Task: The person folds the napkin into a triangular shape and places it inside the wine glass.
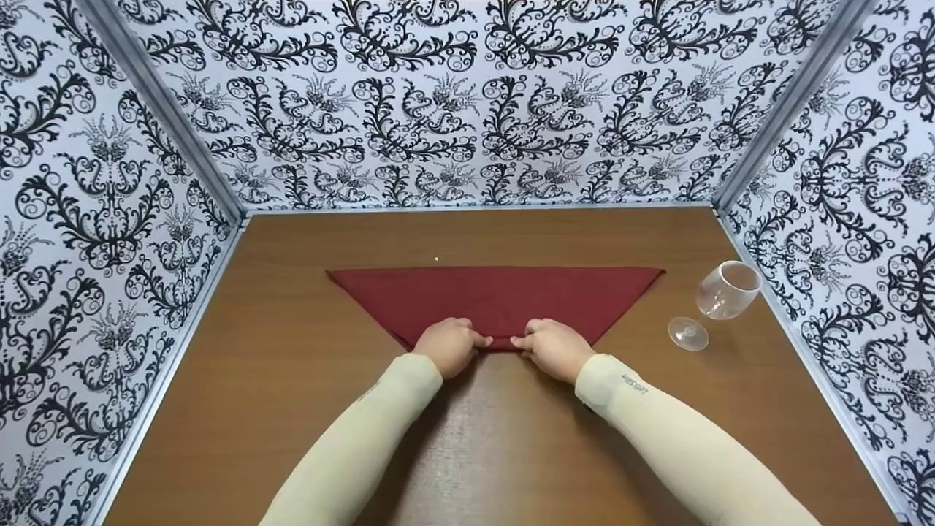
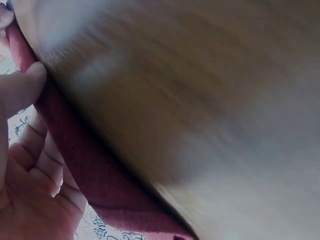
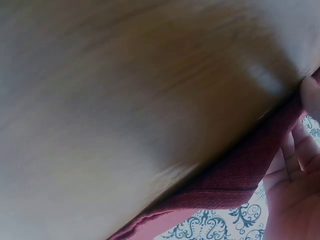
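Note:
A dark red cloth napkin [image 1: 497, 296] lies on the wooden table, its long straight edge at the back and its sides narrowing toward the person. The near edge is folded over into a narrow band. My left hand [image 1: 449, 345] pinches that band left of its middle; in the left wrist view the thumb [image 2: 35, 77] presses on the folded cloth [image 2: 95, 160] with the fingers behind it. On the other side my right hand [image 1: 556, 348] pinches the same band, its thumb [image 3: 311, 95] on the cloth [image 3: 225, 175] in the right wrist view. A short stretch of fold shows between both thumbs.
To the right of the napkin stands a clear wine glass [image 1: 729, 291], its round foot [image 1: 688, 334] on the table. Patterned black-and-white panels [image 1: 409, 109] with grey metal posts [image 1: 792, 102] enclose the wooden table [image 1: 292, 409] at the back and both sides.

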### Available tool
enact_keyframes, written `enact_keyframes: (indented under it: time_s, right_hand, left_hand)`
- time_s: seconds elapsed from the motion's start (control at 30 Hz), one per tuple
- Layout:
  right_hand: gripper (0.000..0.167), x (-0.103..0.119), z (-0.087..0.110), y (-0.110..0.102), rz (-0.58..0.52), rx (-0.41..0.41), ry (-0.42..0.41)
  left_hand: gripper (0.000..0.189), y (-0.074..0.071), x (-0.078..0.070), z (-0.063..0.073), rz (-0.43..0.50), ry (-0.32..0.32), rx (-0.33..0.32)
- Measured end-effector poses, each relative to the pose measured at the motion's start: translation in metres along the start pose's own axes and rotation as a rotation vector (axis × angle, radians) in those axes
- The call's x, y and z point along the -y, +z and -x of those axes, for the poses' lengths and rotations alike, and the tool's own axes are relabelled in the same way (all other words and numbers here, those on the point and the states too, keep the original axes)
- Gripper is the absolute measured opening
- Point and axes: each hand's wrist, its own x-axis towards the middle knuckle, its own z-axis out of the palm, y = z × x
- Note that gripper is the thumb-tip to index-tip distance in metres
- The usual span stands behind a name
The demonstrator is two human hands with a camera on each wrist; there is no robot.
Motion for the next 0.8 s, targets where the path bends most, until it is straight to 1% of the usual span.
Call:
enact_keyframes:
  time_s: [0.13,0.2,0.27,0.33,0.37,0.43,0.6,0.67,0.7,0.8]
  right_hand:
    - [0.023,0.001,0.001,0.002,0.007,-0.01,0.013]
    - [0.023,0.001,0.001,0.002,0.011,-0.005,0.019]
    - [0.021,0.002,0.002,0.001,0.018,0.001,0.029]
    - [0.02,0.002,0.002,0.0,0.01,0.017,0.056]
    - [0.019,0.003,0.002,0.0,0.006,0.024,0.072]
    - [0.017,0.004,0.001,-0.001,-0.035,0.05,0.132]
    - [0.015,0.005,-0.003,-0.003,-0.161,0.104,0.283]
    - [0.017,0.005,-0.004,-0.003,-0.167,0.102,0.296]
    - [0.019,0.005,-0.004,-0.004,-0.162,0.099,0.296]
    - [0.027,0.004,-0.004,-0.004,-0.132,0.092,0.29]
  left_hand:
    - [0.03,-0.001,-0.001,0.001,-0.019,0.007,-0.003]
    - [0.027,-0.002,0.001,0.002,-0.019,0.013,0.008]
    - [0.024,-0.003,0.002,0.002,0.001,0.018,0.021]
    - [0.022,-0.004,0.005,0.002,0.043,0.015,0.032]
    - [0.022,-0.005,0.007,0.001,0.074,0.005,0.041]
    - [0.02,-0.005,0.01,0.0,0.139,-0.019,0.049]
    - [0.015,-0.002,0.016,-0.003,0.287,-0.127,0.056]
    - [0.012,-0.002,0.015,-0.004,0.315,-0.157,0.049]
    - [0.01,-0.002,0.015,-0.004,0.316,-0.161,0.045]
    - [0.007,-0.003,0.012,-0.005,0.289,-0.162,0.034]
